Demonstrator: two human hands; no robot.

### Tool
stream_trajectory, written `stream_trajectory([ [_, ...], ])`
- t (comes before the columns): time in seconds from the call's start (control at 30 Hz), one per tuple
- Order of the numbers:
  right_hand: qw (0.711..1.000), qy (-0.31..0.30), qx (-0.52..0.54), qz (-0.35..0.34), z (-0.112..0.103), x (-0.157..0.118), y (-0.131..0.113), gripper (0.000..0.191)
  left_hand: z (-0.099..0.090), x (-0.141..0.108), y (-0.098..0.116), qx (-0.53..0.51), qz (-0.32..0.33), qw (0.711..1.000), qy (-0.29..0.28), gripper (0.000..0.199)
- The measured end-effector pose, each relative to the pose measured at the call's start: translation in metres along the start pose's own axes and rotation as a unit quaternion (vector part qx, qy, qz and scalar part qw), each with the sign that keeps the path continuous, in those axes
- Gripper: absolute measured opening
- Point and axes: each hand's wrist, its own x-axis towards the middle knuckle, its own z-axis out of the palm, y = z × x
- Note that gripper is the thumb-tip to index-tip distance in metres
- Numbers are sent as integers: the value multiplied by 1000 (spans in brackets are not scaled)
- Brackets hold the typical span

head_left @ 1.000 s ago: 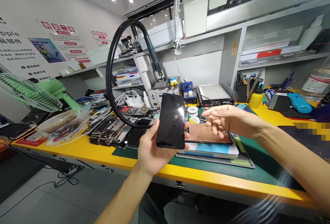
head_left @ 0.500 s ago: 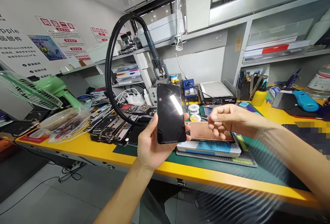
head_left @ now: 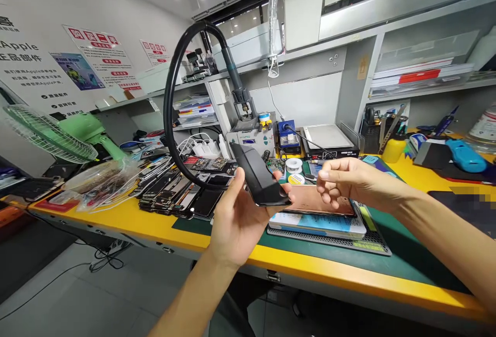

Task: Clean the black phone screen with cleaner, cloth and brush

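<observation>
My left hand (head_left: 240, 223) is wrapped round a black smartphone (head_left: 260, 175), gripping its edges between thumb and fingers. The phone is tilted, its glossy dark face seen at a slant. To the right, above the bench, my right hand (head_left: 341, 179) has its thumb and forefinger pinched together and the other fingers curled. Whatever may be in that pinch is too small to make out. Behind and below it lies a copper-coloured flat panel with a dark rim (head_left: 304, 200), resting on a white-and-blue book (head_left: 321, 224).
Phone screens and parts (head_left: 166, 192) are piled at the left of the yellow bench (head_left: 349, 271). A thick black hose (head_left: 169, 104) arches behind my left hand. Farther back stand a solder spool (head_left: 293, 165), a blue soldering station (head_left: 287, 135) and a heating plate (head_left: 327, 138).
The phone has tipped from nearly face-on to a steep slant in my left hand. My right hand keeps its pinch in about the same place. The view has shifted slightly.
</observation>
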Motion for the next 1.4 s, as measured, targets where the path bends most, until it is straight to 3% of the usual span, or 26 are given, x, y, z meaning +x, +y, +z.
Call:
stream_trajectory([
  [0.13, 1000, 0, 4, -2, 0, 1, 1, 33, 10, 4, 4, -12, -1, 1000, -24, 47],
  [0.27, 999, 22, 26, -26, 1, 3, 2, 34, 27, 28, 10, -14, 1, 994, -109, 55],
  [0.37, 990, 85, 73, -88, 1, 6, 0, 34, 43, 55, 8, -27, 2, 987, -161, 54],
  [0.57, 952, 190, 73, -229, -3, 3, -5, 41, 62, 93, -9, -13, 4, 980, -200, 53],
  [0.73, 913, 226, -51, -337, 2, -3, -6, 38, 61, 108, -22, 6, 6, 979, -203, 51],
  [0.87, 910, 224, -126, -327, 8, -3, -1, 45, 57, 112, -29, 16, 0, 980, -197, 50],
  [1.13, 907, 186, -169, -338, 26, -9, 3, 52, 50, 103, -30, 19, 28, 978, -205, 45],
  [1.27, 906, 168, -181, -343, 33, -14, 3, 43, 45, 99, -28, 31, 37, 970, -240, 49],
  [1.4, 905, 169, -179, -346, 35, -13, 5, 38, 45, 96, -29, 42, 49, 969, -240, 52],
])
